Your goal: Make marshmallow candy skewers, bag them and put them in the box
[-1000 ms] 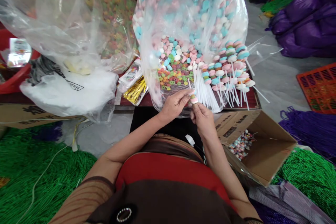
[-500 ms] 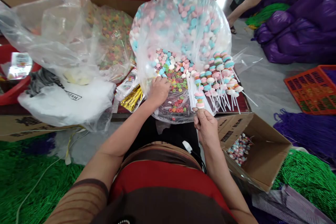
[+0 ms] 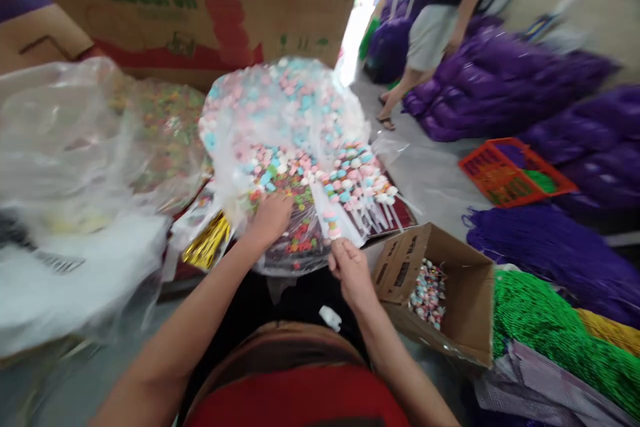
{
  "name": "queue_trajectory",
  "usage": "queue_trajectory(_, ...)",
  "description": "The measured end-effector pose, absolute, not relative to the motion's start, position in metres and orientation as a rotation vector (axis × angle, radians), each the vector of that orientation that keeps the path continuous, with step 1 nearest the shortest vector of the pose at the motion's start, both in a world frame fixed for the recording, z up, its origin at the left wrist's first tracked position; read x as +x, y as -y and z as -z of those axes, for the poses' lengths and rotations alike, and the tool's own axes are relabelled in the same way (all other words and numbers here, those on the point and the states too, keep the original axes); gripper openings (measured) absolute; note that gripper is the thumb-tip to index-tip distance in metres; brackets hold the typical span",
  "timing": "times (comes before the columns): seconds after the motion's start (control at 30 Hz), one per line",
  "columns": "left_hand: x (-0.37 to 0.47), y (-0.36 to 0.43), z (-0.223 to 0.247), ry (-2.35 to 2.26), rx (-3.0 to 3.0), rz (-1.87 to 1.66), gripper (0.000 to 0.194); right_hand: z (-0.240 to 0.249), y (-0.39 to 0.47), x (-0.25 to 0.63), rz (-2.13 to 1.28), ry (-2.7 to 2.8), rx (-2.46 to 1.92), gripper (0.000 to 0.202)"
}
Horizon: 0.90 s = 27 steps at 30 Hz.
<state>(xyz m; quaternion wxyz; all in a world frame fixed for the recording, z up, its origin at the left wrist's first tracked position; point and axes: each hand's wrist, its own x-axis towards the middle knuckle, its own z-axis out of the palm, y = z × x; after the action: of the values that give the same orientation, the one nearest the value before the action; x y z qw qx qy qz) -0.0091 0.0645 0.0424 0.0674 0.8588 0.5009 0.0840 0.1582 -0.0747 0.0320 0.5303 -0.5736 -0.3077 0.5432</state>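
Observation:
My right hand (image 3: 351, 268) is closed on the lower end of a candy skewer (image 3: 331, 221), which stands upright with pink, white and coloured pieces stacked on it. My left hand (image 3: 273, 219) reaches into a heap of small ring candies (image 3: 303, 203); its fingers look curled together, and what they hold is hidden and blurred. Behind the rings, loose pink, blue and white candies (image 3: 280, 159) spill from a big clear plastic bag (image 3: 295, 100). White sticks (image 3: 327, 197) lie beside the skewer. Several filled skewers (image 3: 357, 177) are piled to the right.
An open cardboard box (image 3: 465, 307) with wrapped candies stands low at the right. Gold twist ties (image 3: 206, 241) lie left of the rings, near a bag of ring candies (image 3: 165, 140). An orange crate (image 3: 500, 177) and purple bundles (image 3: 475, 87) sit beyond. A person (image 3: 433, 40) is at the back.
My view has swung to the right and up, showing more of the person and the purple bundles. Both hands stay near the same things, the right one still holding the skewer.

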Motion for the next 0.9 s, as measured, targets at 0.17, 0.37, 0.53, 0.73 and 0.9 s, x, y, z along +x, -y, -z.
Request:
queue_trajectory(0.17,-0.015,-0.064,-0.034,-1.407,2.778,-0.176,0.037,-0.02,0.069,0.157,-1.286,0.792,-1.365,0.059)
queue_trajectory(0.37,-0.022,-0.063,-0.023,-1.444,2.681,-0.326,0.034,-0.016,0.064,0.153,-1.268,0.843,-1.368,0.06)
queue_trajectory(0.53,-0.031,-0.068,-0.02,-1.412,1.74,-0.765,0.026,-0.02,0.062,0.147,-1.298,1.001,-1.421,0.055)
queue_trajectory(0.73,-0.027,-0.05,-0.028,-1.024,0.799,-1.041,0.055,-0.019,0.059,0.138,-1.192,1.202,-1.488,0.039)
queue_trajectory(0.9,-0.024,-0.05,-0.025,-0.994,0.651,-1.09,0.054,-0.019,0.056,0.138,-1.109,1.262,-1.533,0.033)
